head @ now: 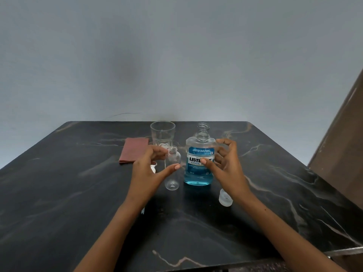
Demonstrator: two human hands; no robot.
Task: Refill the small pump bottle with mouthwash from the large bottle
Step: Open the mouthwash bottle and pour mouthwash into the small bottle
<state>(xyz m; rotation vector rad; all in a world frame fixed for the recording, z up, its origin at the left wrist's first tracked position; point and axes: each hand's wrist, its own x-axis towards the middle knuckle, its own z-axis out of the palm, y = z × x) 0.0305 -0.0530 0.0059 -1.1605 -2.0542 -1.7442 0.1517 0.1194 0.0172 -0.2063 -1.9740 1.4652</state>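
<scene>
A small clear bottle (172, 169) stands upright and uncapped on the black marble table (78, 193). To its right stands the large mouthwash bottle (199, 152), uncapped, with blue liquid low in it. My left hand (151, 169) hovers beside the small bottle, thumb and fingers spread around it without gripping. My right hand (224, 163) is spread next to the large bottle, thumb in front of its label, not closed on it. A white pump head (153, 167) peeks out behind my left hand, and the big bottle's clear cap (225, 198) lies under my right wrist.
An empty drinking glass (162, 134) stands behind the small bottle. A folded reddish cloth (133, 150) lies to the left of the glass. A brown panel (341, 146) rises beside the table's right edge. A grey wall is behind.
</scene>
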